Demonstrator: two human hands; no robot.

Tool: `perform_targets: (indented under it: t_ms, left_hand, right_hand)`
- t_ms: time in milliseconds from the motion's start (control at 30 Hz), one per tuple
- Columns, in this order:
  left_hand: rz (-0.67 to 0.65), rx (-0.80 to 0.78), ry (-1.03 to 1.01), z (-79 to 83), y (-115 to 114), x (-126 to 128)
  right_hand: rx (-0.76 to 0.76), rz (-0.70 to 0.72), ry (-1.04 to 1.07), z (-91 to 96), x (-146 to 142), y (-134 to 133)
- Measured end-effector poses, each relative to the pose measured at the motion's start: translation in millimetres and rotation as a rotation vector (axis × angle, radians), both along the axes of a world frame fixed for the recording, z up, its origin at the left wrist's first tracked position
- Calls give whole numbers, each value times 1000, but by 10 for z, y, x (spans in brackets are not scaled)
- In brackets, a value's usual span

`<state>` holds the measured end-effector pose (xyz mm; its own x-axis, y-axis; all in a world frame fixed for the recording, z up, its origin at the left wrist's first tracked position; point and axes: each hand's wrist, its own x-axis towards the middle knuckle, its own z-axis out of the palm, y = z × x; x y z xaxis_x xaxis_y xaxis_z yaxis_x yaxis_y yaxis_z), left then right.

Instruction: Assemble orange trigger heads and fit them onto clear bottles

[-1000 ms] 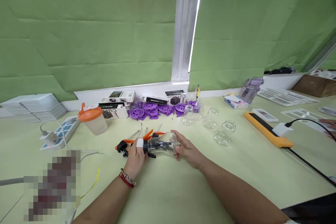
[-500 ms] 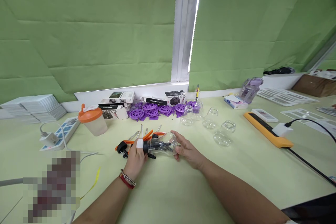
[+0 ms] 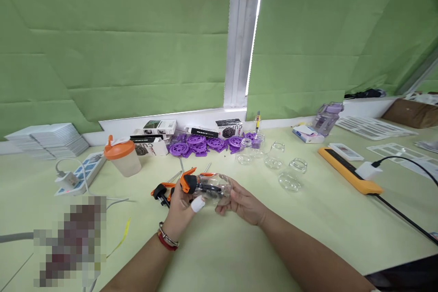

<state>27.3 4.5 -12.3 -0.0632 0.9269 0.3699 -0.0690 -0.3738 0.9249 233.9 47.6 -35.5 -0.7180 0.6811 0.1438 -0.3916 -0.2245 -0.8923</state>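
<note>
Lying sideways between my hands is a clear spray bottle [image 3: 219, 184] with a black and orange trigger head on its left end. Dark parts show inside the bottle. My left hand [image 3: 183, 207] is closed about the head end, its thumb wrapped in white tape. My right hand [image 3: 244, 203] grips the bottle's base with bent fingers. Beside my left hand lie more black and orange trigger heads [image 3: 160, 191] with tubes, partly hidden by that hand. Several clear empty bottles [image 3: 290, 180] rest on the table to the right.
Purple round plastic parts [image 3: 196, 143] and printed boxes [image 3: 150, 146] line the wall. An orange-lidded cup [image 3: 123, 162] and a white power strip [image 3: 84, 173] are at left. A yellow power strip [image 3: 349, 171] and a purple water bottle [image 3: 326, 118] are at right.
My left hand has turned, its taped thumb now lower and nearer me. An orange and black trigger head now shows on the bottle's left end; before, only a black collar showed there.
</note>
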Motion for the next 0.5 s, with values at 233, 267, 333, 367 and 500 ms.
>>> perform_targets:
  t_ms: [233,267,333,367,500]
  left_hand:
    - [-59,-109,21,111,-51,120]
    - [-47,-106,18,153,-46,102]
    - [16,-82,17,250,-2,10]
    - [86,-68,25,301,41,-68]
    - [502,4,148,466,376,-580]
  right_hand:
    - [73,41,-12,31,-73,-66]
    - [87,22,-22,11,-71,-57]
    - [101,-31,-53,-38,-55,-28]
    - [101,-59,-72,-61,-44,-11]
    - [86,-187,-128,-99,6,62]
